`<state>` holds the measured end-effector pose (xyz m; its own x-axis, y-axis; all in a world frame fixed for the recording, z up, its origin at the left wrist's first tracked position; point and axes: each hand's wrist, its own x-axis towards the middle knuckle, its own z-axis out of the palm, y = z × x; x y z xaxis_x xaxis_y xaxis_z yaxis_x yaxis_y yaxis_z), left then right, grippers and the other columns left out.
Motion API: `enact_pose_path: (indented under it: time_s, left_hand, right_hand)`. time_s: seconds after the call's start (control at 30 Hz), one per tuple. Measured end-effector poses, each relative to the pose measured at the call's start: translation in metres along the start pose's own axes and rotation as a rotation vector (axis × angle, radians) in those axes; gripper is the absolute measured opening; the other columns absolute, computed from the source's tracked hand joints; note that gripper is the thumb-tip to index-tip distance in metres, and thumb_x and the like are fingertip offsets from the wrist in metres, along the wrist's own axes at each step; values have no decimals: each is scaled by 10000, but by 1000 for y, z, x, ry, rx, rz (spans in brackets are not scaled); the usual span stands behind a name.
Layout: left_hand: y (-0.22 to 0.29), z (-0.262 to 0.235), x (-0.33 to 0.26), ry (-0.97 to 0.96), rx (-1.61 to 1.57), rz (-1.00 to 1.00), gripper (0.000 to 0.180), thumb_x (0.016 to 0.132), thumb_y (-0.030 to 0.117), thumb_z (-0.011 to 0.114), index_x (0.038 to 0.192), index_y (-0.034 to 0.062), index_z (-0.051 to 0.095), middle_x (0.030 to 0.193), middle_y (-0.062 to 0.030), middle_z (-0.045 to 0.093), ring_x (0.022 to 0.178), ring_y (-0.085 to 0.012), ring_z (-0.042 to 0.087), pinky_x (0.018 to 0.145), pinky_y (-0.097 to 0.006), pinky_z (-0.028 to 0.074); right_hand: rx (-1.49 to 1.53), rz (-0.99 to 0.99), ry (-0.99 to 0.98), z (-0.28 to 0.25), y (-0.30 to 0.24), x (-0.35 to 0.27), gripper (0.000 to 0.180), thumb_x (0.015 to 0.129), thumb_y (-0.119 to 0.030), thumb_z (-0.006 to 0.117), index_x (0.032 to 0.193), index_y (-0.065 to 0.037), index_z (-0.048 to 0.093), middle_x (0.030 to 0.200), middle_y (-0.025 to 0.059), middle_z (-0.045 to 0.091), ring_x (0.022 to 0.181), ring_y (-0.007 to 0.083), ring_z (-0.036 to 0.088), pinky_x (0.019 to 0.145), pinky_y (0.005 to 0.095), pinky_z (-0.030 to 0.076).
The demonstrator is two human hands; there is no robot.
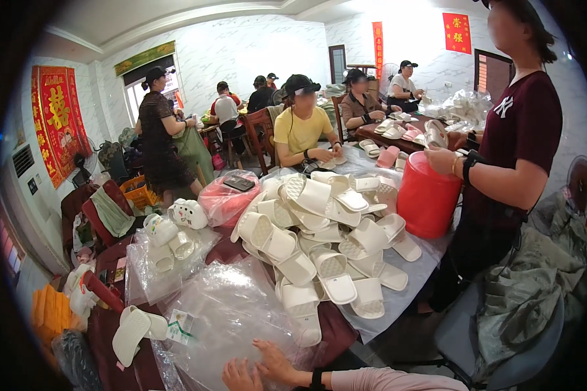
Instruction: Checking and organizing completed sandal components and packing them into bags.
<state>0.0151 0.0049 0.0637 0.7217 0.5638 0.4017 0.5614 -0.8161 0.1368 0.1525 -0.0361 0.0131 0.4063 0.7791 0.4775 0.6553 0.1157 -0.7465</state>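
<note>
My left hand (240, 376) shows at the lower edge with its fingers apart, at the near edge of a stack of clear plastic bags (225, 306). Beside it my right hand (274, 363) reaches in from the right, fingers stretched out over the same plastic. Neither hand holds anything that I can see. A pair of cream slippers (132, 335) lies left of the bags, next to a small white and green card (180, 327). Beyond the bags rises a big heap of loose cream slippers (319, 228); one slipper (302, 316) hangs down close to the plastic.
A red bucket (429, 195) stands behind the heap at right. A phone (240, 183) rests on a red round thing at the back. White slippers with animal faces (188, 214) sit at left. A co-worker (518, 124) stands at right; another in yellow (301, 133) sits opposite.
</note>
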Motion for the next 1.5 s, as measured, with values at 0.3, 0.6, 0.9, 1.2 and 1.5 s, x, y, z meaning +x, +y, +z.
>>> enact_pose_path:
  time_s: [0.3, 0.6, 0.9, 1.2, 1.5]
  left_hand:
    - [11, -5, 10, 125, 175, -23, 312, 919, 256, 489, 1110, 34, 595, 1075, -196, 593, 999, -335, 548, 836, -474, 440]
    - [7, 17, 10, 0, 16, -161, 403, 830, 228, 569, 1231, 199, 582, 1319, -183, 440, 1175, -400, 384, 975, -541, 292]
    - [6, 14, 6, -36, 0, -185, 467, 817, 218, 558, 1282, 189, 532, 1364, -174, 402, 1202, -394, 364, 998, -543, 258]
    - [5, 18, 3, -16, 31, -183, 460, 807, 240, 589, 1264, 197, 553, 1374, -173, 410, 1208, -392, 365, 994, -546, 272]
    - [7, 12, 7, -51, -20, -206, 462, 820, 238, 574, 1279, 191, 544, 1404, -163, 379, 1229, -388, 340, 1009, -553, 236]
  right_hand:
    - [35, 55, -34, -2, -8, -1, 566, 813, -131, 586, 1313, 16, 366, 1356, 196, 415, 1269, 363, 379, 1089, 457, 257]
    - [-20, 23, -89, -16, -16, 8, 510, 805, -88, 555, 1295, -40, 426, 1321, 136, 482, 1260, 400, 364, 1076, 484, 260]
    - [-29, 31, -151, -19, -25, 9, 465, 828, -119, 561, 1270, -29, 447, 1346, 157, 452, 1271, 403, 350, 1089, 489, 226]
    - [-125, -177, -262, -88, -52, 37, 411, 836, -179, 576, 1210, -32, 490, 1334, 215, 429, 1148, 396, 462, 986, 485, 341]
    - [-819, 139, 104, -172, -7, 71, 621, 728, -270, 699, 1279, -98, 470, 1416, 215, 336, 1287, 410, 322, 1017, 563, 283]
